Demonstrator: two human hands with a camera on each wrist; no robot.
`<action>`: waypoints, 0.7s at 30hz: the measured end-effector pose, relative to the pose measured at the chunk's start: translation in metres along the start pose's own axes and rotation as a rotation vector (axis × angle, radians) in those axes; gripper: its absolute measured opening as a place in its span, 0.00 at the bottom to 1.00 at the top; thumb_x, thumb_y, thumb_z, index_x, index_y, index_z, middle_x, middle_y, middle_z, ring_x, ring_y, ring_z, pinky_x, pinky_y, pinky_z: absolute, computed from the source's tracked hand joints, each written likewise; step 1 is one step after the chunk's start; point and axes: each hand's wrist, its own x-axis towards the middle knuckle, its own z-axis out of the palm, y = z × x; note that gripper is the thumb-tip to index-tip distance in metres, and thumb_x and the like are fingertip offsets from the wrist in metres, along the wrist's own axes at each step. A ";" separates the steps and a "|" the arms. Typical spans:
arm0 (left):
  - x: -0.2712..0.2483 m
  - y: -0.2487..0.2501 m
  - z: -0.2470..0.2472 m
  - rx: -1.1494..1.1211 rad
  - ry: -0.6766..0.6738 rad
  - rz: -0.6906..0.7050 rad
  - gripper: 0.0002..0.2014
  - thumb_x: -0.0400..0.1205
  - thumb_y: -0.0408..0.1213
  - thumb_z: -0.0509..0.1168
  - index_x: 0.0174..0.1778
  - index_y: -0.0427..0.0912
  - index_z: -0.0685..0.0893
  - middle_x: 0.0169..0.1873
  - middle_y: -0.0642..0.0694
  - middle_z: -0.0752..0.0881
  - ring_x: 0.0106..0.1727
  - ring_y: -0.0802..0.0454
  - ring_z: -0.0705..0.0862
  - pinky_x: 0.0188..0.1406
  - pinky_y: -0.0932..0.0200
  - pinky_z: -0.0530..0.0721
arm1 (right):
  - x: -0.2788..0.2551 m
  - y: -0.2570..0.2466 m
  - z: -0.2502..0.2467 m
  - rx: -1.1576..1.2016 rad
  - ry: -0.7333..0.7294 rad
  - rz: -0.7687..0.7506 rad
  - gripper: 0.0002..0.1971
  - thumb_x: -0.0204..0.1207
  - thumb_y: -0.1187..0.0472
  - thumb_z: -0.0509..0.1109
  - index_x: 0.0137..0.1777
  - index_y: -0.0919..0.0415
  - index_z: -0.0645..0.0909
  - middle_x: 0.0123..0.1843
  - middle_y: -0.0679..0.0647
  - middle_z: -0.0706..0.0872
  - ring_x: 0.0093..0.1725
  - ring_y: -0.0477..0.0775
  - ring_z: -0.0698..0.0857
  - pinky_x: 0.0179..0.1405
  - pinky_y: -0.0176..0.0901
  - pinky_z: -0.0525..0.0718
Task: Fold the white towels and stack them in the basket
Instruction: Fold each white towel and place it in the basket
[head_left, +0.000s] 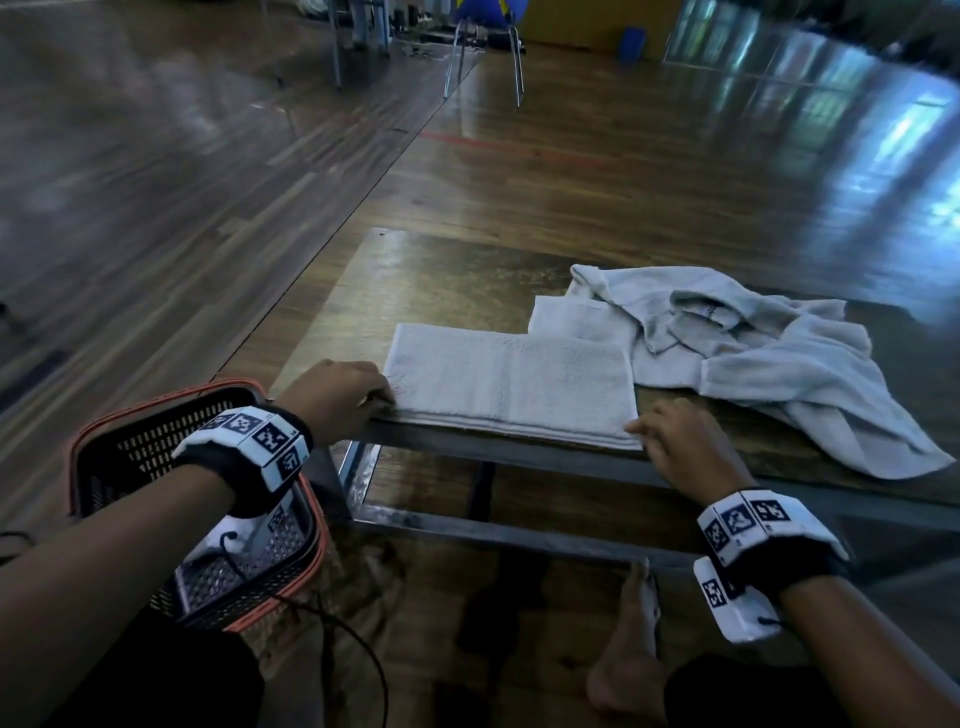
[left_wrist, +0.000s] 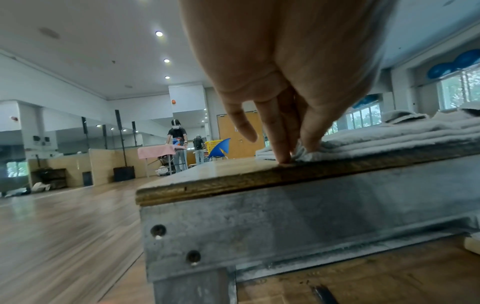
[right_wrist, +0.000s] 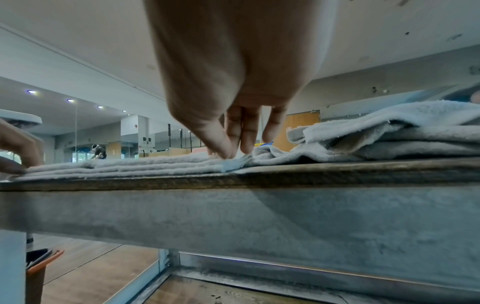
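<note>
A white towel (head_left: 511, 382), folded into a long rectangle, lies along the near edge of the low wooden table (head_left: 415, 275). My left hand (head_left: 382, 397) pinches its near left corner (left_wrist: 302, 151) between thumb and fingers. At the near right corner (right_wrist: 235, 162), thumb and fingertips of my right hand (head_left: 641, 428) pinch the layers. A heap of unfolded white towels (head_left: 753, 353) lies to the right, behind the folded one. The black mesh basket (head_left: 104, 441) with an orange rim stands on the floor at the lower left, under my left forearm.
The table has a grey metal frame (left_wrist: 285, 226) under its top. A bare foot (head_left: 628, 649) and a black cable (head_left: 363, 654) are on the floor in front. A metal-legged chair (head_left: 483, 52) stands far back. Two people (left_wrist: 178, 148) work at a distant table.
</note>
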 end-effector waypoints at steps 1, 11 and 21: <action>-0.001 0.000 -0.001 -0.031 0.000 -0.004 0.09 0.80 0.37 0.63 0.52 0.48 0.86 0.50 0.51 0.86 0.52 0.50 0.84 0.54 0.54 0.78 | 0.000 -0.001 0.000 0.019 0.022 0.002 0.11 0.75 0.67 0.67 0.53 0.59 0.87 0.51 0.56 0.87 0.53 0.58 0.81 0.50 0.53 0.79; -0.004 -0.002 -0.009 0.047 0.149 -0.045 0.05 0.78 0.45 0.63 0.45 0.52 0.82 0.46 0.55 0.85 0.48 0.51 0.83 0.59 0.51 0.74 | 0.001 0.002 -0.011 0.147 0.102 0.117 0.06 0.67 0.65 0.71 0.39 0.54 0.87 0.43 0.51 0.87 0.47 0.54 0.83 0.50 0.54 0.82; 0.024 0.066 0.025 0.053 0.029 0.146 0.13 0.82 0.47 0.58 0.61 0.50 0.78 0.59 0.50 0.80 0.60 0.49 0.77 0.58 0.52 0.74 | 0.024 -0.051 0.003 0.099 -0.029 -0.113 0.10 0.76 0.56 0.67 0.55 0.55 0.83 0.54 0.51 0.83 0.55 0.53 0.80 0.49 0.49 0.81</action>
